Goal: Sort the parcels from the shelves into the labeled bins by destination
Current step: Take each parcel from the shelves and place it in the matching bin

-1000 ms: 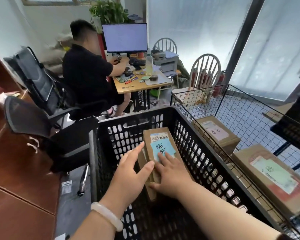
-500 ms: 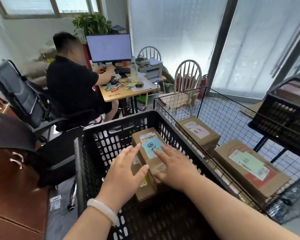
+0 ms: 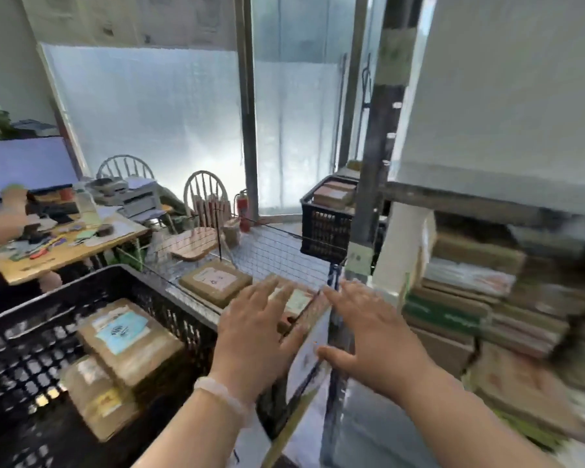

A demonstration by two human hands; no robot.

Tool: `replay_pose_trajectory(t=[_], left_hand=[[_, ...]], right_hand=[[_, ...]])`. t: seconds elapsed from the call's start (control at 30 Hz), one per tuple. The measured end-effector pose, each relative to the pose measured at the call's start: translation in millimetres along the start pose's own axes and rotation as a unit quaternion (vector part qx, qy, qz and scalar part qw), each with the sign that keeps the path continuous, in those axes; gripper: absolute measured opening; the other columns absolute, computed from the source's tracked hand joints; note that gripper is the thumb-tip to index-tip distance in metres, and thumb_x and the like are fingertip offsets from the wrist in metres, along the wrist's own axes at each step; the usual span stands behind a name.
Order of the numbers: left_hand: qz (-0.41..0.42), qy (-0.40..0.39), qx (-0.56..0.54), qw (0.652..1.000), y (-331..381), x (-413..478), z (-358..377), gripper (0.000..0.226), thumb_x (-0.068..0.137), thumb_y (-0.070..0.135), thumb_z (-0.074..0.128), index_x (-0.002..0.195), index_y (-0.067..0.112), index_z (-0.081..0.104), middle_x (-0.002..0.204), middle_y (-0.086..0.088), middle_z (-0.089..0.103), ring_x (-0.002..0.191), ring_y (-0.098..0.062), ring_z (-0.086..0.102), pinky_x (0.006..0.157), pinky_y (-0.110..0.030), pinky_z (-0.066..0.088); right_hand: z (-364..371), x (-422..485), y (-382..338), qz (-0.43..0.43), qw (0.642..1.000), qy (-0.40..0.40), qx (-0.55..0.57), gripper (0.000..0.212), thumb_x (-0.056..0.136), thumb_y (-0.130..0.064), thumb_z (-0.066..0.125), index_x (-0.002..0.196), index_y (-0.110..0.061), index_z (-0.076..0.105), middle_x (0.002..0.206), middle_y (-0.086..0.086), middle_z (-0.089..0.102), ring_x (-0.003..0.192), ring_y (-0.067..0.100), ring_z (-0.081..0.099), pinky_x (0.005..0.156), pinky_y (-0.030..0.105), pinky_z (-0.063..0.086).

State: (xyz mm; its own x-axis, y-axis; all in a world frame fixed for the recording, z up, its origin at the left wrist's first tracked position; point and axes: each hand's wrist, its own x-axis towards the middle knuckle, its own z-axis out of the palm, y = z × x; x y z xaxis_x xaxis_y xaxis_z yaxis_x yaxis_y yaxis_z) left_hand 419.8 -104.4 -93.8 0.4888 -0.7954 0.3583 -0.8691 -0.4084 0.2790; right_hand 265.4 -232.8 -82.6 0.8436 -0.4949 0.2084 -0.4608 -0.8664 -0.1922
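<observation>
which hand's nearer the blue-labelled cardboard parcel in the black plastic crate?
Left. The left hand hovers just right of the blue-labelled cardboard parcel, beyond the wall of the black plastic crate; the right hand is farther right, toward the stacked shelf parcels.

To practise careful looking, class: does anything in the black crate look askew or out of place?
Yes. The blue-labelled parcel rests partly on a second cardboard parcel in the black crate, so it seems to lie tilted rather than flat. Nothing looks spilled or damaged, though the picture is blurred.
</observation>
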Motion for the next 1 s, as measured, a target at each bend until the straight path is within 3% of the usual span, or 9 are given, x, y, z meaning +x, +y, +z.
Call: replay_pose_trajectory(t=[0.2,0.37,0.5,0.63,0.8,0.93,1.0], left_hand=[[0.142,-0.027,-0.010,0.989,164.5,-15.2,32.4,0.072,0.090,0.070,0.039,0.152,0.046,0.013,0.162,0.014,0.014,0.149,-0.016,0.010,0.121,-0.041,0.010],[0.248,-0.045,-0.066,0.966,300.6,-55.4,53.8,0.066,0.082,0.066,0.040,0.142,0.040,0.043,0.144,0.010,0.050,0.135,-0.019,0.042,0.108,-0.050,0.040],[0.324,-0.053,-0.112,0.938,404.5,-95.7,72.6,0.068,0.085,0.068,0.040,0.148,0.044,0.030,0.153,0.013,0.036,0.144,-0.015,0.028,0.116,-0.047,0.028],[0.390,-0.089,-0.146,0.905,489.7,-138.1,89.4,0.070,0.090,0.069,0.040,0.151,0.046,0.016,0.159,0.014,0.020,0.148,-0.013,0.014,0.121,-0.042,0.018],[0.462,-0.115,-0.171,0.863,573.4,-165.5,104.1,0.068,0.090,0.068,0.039,0.151,0.047,0.016,0.159,0.013,0.019,0.147,-0.012,0.015,0.118,-0.038,0.018],[0.492,-0.147,-0.192,0.837,639.7,-184.4,121.7,0.069,0.082,0.068,0.037,0.146,0.042,0.037,0.151,0.007,0.041,0.140,-0.019,0.036,0.111,-0.042,0.034],[0.503,-0.158,-0.201,0.826,672.7,-190.3,138.4,0.068,0.084,0.067,0.040,0.147,0.043,0.034,0.153,0.008,0.037,0.142,-0.018,0.032,0.112,-0.043,0.033]], right_hand=[[-61.1,-145.2,97.2,0.142,0.986,0.066,-0.052,0.086,0.085,-0.075,0.041,0.154,-0.041,0.002,0.164,-0.010,0.003,0.150,0.012,-0.002,0.122,0.036,-0.003],[-105.4,-276.8,157.1,0.258,0.956,0.114,-0.084,0.083,0.085,-0.074,0.041,0.154,-0.040,0.010,0.162,-0.009,0.014,0.149,0.012,0.009,0.123,0.036,0.006],[-137.6,-381.0,191.4,0.354,0.916,0.149,-0.116,0.081,0.088,-0.070,0.045,0.153,-0.041,0.007,0.162,-0.011,0.012,0.149,0.010,0.008,0.120,0.031,0.002],[-158.7,-464.6,213.4,0.447,0.872,0.160,-0.117,0.084,0.086,-0.073,0.043,0.153,-0.042,0.003,0.163,-0.012,0.007,0.150,0.011,0.004,0.123,0.034,0.007],[-175.2,-537.7,239.1,0.505,0.835,0.178,-0.125,0.084,0.086,-0.072,0.044,0.153,-0.040,0.006,0.162,-0.013,0.007,0.149,0.009,0.003,0.120,0.028,0.006],[-179.6,-585.7,267.4,0.553,0.806,0.181,-0.110,0.083,0.086,-0.072,0.045,0.152,-0.043,0.005,0.162,-0.014,0.005,0.148,0.008,0.002,0.117,0.023,0.002],[-183.3,-606.5,288.9,0.576,0.792,0.176,-0.102,0.083,0.087,-0.071,0.045,0.152,-0.043,0.003,0.162,-0.014,0.004,0.148,0.008,0.002,0.118,0.025,0.004]])
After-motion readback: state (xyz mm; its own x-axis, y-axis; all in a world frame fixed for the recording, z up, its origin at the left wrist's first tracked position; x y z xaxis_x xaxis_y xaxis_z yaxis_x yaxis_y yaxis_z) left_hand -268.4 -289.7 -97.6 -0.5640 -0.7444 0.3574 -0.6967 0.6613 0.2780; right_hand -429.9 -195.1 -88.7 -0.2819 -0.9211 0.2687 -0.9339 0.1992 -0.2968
